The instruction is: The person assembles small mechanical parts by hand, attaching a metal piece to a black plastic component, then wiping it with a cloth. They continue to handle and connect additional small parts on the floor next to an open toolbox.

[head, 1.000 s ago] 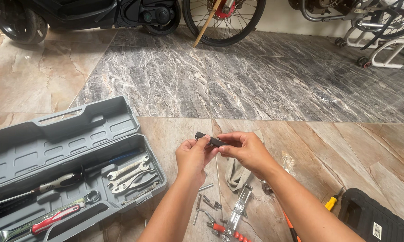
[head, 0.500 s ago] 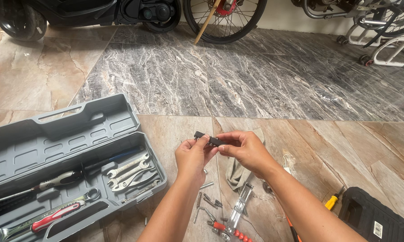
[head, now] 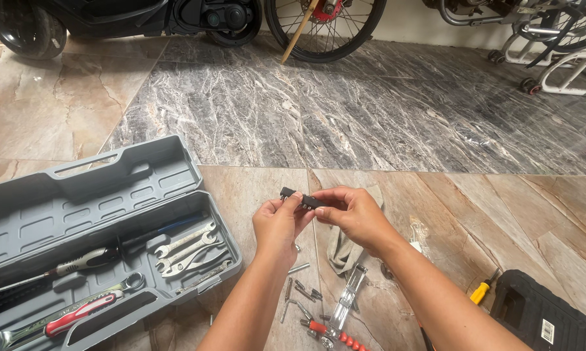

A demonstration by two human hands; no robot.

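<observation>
Both hands are raised above the tiled floor (head: 254, 188), near its middle, and together grasp 1 small black bar-shaped part (head: 299, 197): the left hand (head: 276, 224) pinches its near end, and the right hand (head: 351, 214) pinches its other end. An open grey toolbox (head: 98, 195) with wrenches (head: 185, 247) lies left of them, loose metal bits (head: 302, 292) lie below, and a black case (head: 540, 318) sits at the floor's lower right.
</observation>
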